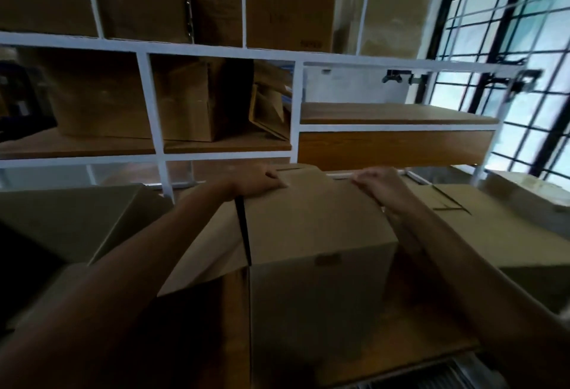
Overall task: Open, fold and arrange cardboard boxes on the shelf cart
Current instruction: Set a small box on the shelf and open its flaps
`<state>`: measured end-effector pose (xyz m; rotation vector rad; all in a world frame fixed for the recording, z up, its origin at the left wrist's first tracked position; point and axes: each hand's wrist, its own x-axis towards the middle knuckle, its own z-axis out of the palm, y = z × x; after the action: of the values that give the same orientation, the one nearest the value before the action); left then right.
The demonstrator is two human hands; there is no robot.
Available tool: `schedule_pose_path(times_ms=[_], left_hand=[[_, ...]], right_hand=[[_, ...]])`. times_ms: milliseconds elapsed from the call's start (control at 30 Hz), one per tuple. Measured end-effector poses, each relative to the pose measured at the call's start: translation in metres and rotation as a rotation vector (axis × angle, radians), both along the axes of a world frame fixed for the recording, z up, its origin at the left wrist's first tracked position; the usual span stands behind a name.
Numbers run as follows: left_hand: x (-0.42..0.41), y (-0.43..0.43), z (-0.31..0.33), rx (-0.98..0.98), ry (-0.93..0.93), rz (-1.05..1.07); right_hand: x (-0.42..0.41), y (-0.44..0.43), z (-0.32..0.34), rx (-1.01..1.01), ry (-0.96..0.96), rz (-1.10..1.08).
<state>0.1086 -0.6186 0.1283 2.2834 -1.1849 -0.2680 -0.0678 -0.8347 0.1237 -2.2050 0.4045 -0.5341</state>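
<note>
Head view: one cardboard box (320,234), erected, plain brown corrugated, matte, below the white shelf cart (216,52). Left hand (262,182) and right hand (379,182) both grasp its far top edge. Likely light, stiff-walled, crushable; best held at edges and corners. One flap hangs loose at left.

- The scene is dim overall; daylight enters only through the grilled window (521,58) at the right edge, which is blown out to pale blue-white.
- The left edge and bottom-left corner sink into near-black shadow.
- The cardboard box (314,225) catches soft light on its top, while its front face is dark.
- Motion blur smears the whole frame (printing on the upper boxes (290,18) is unreadable).
- Wide-angle distortion bends the white shelf frame (216,52) and the window bars.
</note>
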Motion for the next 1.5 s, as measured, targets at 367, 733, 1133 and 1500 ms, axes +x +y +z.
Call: schedule_pose_path(times_ms=[367,733,1133,1500], left_hand=[[-0.107,0.057,0.059,-0.161,0.133,-0.143],[-0.173,0.041,-0.041,0.148,-0.018,0.154],[-0.187,0.041,-0.095,-0.057,-0.463,0.349],[-0.126,0.035,-0.063,0.106,-0.401,0.457]], right_hand=[[-0.064,0.014,0.009,0.374,-0.427,-0.115],[-0.149,0.015,-0.067,0.101,-0.248,0.137],[-0.154,0.040,-0.095,-0.460,-0.103,-0.028],[-0.083,0.074,-0.076,-0.638,-0.065,0.207]])
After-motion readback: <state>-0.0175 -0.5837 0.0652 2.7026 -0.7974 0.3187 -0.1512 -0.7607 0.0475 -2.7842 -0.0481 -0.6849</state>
